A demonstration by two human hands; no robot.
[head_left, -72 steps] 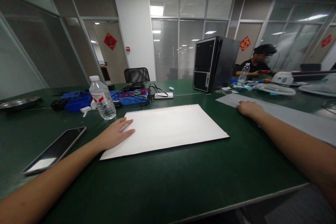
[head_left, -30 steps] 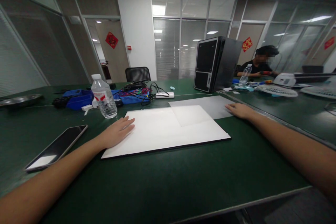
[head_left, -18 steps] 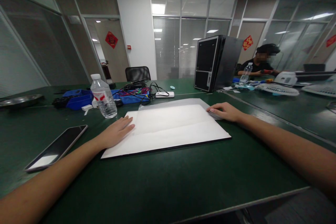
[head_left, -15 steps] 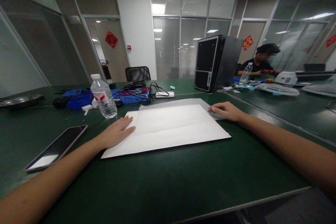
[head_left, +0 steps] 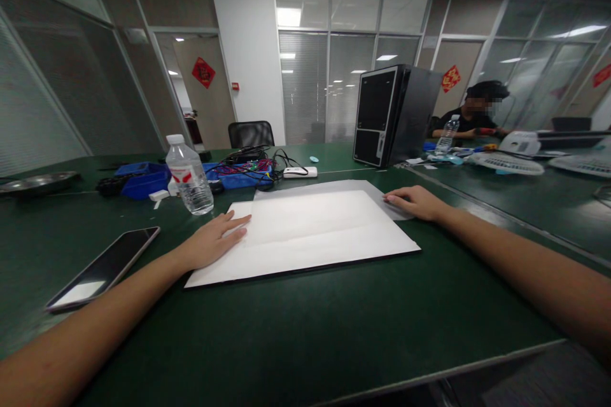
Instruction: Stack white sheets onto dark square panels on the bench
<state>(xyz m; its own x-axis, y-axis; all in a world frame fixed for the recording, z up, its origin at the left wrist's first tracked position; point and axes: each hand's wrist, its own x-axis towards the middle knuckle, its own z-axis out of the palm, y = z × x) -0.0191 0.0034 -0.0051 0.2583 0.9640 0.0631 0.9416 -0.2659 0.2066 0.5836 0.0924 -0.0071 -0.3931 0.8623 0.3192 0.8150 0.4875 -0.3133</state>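
Observation:
A white board (head_left: 305,251) with a dark edge lies flat on the green table (head_left: 296,337) in front of me. A thin translucent sheet (head_left: 315,203) lies over its far half and overhangs the far edge. My left hand (head_left: 212,243) rests flat with fingers stretched out on the board's left edge, touching the sheet's near left corner. My right hand (head_left: 414,202) lies palm down, fingers slightly curled, pressing on the sheet's right corner.
A phone (head_left: 102,267) lies at the left. Behind the board stand a water bottle (head_left: 189,175), blue trays (head_left: 143,179) with cables (head_left: 258,168) and a computer tower (head_left: 389,114). A seated person (head_left: 470,116) works at the far right, beside keyboards (head_left: 501,164).
My right hand slid the translucent sheet leftward from the table's right side onto the white board. My left hand stayed at the board's left edge, fingers now reaching slightly further right.

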